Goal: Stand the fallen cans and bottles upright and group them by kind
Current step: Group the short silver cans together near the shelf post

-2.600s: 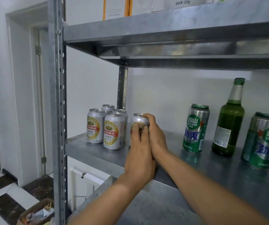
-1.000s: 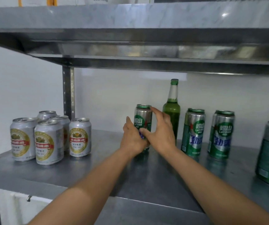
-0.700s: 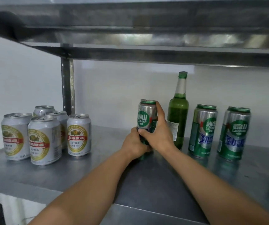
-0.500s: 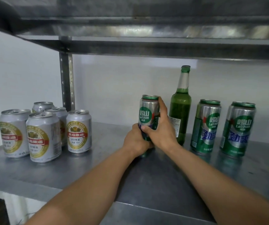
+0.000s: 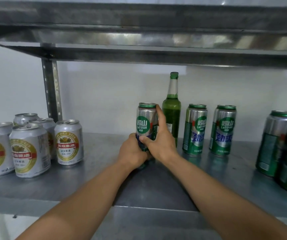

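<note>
Gripping the upright silver-and-green can (image 5: 145, 121), left hand (image 5: 132, 153) and right hand (image 5: 162, 142) curl fingers (image 5: 159, 116) round it

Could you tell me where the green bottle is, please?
In the head view, the green bottle stands at the back of the shelf, right of centre, behind the right hand.

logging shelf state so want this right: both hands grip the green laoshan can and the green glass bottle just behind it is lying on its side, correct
Not quite. The green glass bottle stands upright, not on its side; the head view shows it. The rest holds: left hand and right hand both grip the green Laoshan can, bottle just behind it.
</note>
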